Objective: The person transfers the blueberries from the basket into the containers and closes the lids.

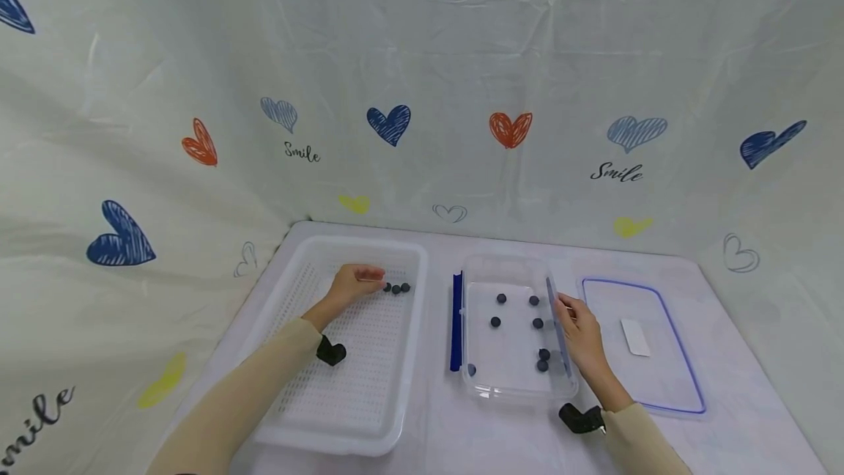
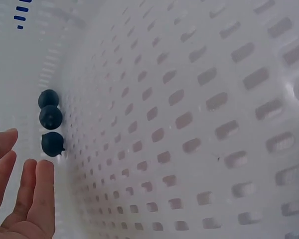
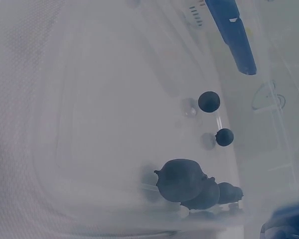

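My left hand (image 1: 348, 286) reaches into a white perforated basket (image 1: 410, 387), its fingertips right beside a row of three small dark balls (image 1: 396, 289). In the left wrist view the thumb and fingers stand apart, with nothing between them; the nearest ball (image 2: 53, 144) has a small pointed nub. My right hand (image 1: 582, 332) grips the right side of a clear plastic box (image 1: 484, 393), at its raised blue latch (image 1: 555, 314). Several more dark balls (image 1: 538, 323) lie scattered on the box's floor, some of them close together along the right side.
The box's other blue latch (image 1: 456, 322) hangs on its left side. A clear lid with a blue seal (image 1: 667, 325) lies flat on the right, a white label (image 1: 635, 337) on it. Behind the table hangs a heart-printed curtain (image 1: 448, 64).
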The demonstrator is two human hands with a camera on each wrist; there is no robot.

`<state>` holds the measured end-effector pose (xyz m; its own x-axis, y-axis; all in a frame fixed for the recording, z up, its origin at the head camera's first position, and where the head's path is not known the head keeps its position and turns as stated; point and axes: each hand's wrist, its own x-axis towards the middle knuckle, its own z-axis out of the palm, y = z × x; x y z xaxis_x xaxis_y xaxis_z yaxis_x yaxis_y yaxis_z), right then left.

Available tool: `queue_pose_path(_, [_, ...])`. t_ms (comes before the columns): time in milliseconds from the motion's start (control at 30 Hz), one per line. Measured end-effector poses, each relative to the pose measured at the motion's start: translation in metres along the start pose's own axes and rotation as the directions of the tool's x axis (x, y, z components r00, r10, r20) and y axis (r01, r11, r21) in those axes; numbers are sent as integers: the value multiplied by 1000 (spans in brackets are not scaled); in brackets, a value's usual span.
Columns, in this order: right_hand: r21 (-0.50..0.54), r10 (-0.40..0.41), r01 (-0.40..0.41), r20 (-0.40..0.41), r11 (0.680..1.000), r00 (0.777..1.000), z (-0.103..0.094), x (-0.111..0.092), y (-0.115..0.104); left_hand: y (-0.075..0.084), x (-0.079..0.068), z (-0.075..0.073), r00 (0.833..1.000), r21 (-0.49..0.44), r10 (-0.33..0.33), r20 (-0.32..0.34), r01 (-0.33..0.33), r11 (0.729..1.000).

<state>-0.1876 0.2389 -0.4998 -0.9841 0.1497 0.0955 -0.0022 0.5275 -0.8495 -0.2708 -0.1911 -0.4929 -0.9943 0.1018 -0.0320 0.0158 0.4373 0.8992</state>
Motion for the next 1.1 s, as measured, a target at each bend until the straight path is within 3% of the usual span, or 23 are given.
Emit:
queue_pose_path(700, [-1,-3,3,1,1000,1000,0,0,1,-6,-1,18,999,134,-21,-27,24,991])
queue_pose_path(1100, [0,2,-2,-2,1000,1000,0,-1,0,-6,0,21,999,174,21,-36,-15,985])
